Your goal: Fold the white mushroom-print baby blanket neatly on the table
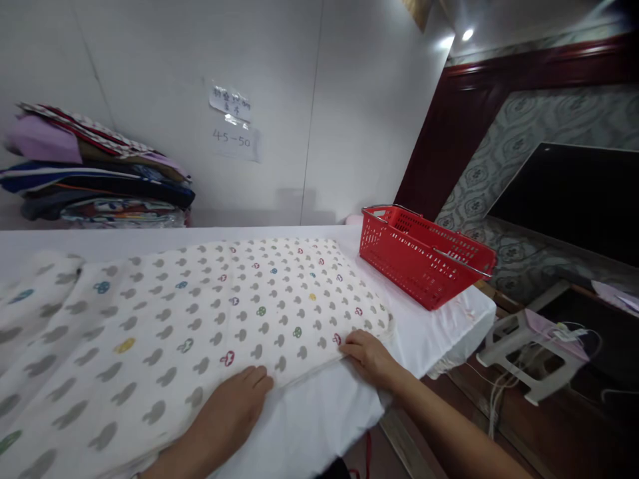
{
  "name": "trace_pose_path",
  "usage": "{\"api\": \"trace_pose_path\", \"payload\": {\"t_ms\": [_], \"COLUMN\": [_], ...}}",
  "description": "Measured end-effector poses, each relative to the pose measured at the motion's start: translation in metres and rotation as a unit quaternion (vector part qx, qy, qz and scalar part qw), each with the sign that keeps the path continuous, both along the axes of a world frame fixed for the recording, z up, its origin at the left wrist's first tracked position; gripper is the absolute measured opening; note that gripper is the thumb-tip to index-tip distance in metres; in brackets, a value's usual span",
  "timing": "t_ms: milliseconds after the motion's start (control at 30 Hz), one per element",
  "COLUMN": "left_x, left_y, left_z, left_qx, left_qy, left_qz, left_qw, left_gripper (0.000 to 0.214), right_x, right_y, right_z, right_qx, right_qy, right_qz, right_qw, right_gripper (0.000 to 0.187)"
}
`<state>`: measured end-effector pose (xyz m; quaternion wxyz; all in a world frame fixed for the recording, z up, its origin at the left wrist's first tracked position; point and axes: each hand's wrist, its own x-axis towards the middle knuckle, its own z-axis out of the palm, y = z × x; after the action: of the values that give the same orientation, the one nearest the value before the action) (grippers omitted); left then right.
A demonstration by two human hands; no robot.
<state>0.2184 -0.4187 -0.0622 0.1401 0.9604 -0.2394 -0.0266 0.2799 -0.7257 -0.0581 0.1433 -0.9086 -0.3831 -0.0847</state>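
A large white cloth with grey and coloured mushroom prints lies spread over the table, its right end reaching toward the basket. My left hand rests at the cloth's near edge, its fingers curled over the edge and their tips partly hidden. Farther right, my right hand pinches the same near edge close to the right corner. Between the two hands the edge runs fairly straight. At the far left, the cloth rises in a thicker, folded part.
A red plastic basket with metal handles stands on the white-covered table at the right. Folded clothes are stacked at the back left against a white wall with paper labels. A plastic stool with cables stands beyond the table's right end.
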Motion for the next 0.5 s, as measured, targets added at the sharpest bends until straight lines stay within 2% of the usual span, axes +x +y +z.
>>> {"api": "trace_pose_path", "payload": {"t_ms": [167, 267, 333, 400, 500], "left_x": [0.002, 0.011, 0.023, 0.038, 0.058], "left_y": [0.003, 0.004, 0.006, 0.010, 0.020], "left_z": [0.013, 0.022, 0.024, 0.018, -0.005], "left_qx": [-0.061, -0.086, -0.094, -0.099, -0.085], "left_qy": [0.040, 0.027, -0.015, -0.090, -0.227], "left_qz": [-0.014, 0.005, 0.020, 0.029, 0.036], "left_qw": [0.997, 0.996, 0.995, 0.991, 0.969], "left_gripper": [0.014, 0.020, 0.025, 0.023, 0.026], "right_x": [0.010, 0.034, 0.059, 0.089, 0.139], "right_y": [-0.009, -0.021, -0.029, -0.034, -0.034], "right_z": [0.005, 0.003, 0.003, 0.006, 0.013], "right_qx": [0.107, 0.203, 0.258, 0.285, 0.258], "right_qy": [0.131, 0.154, 0.143, 0.140, 0.152], "right_qz": [0.005, -0.076, -0.139, -0.202, -0.316], "right_qw": [0.986, 0.964, 0.945, 0.926, 0.900], "right_gripper": [0.012, 0.018, 0.020, 0.021, 0.025]}}
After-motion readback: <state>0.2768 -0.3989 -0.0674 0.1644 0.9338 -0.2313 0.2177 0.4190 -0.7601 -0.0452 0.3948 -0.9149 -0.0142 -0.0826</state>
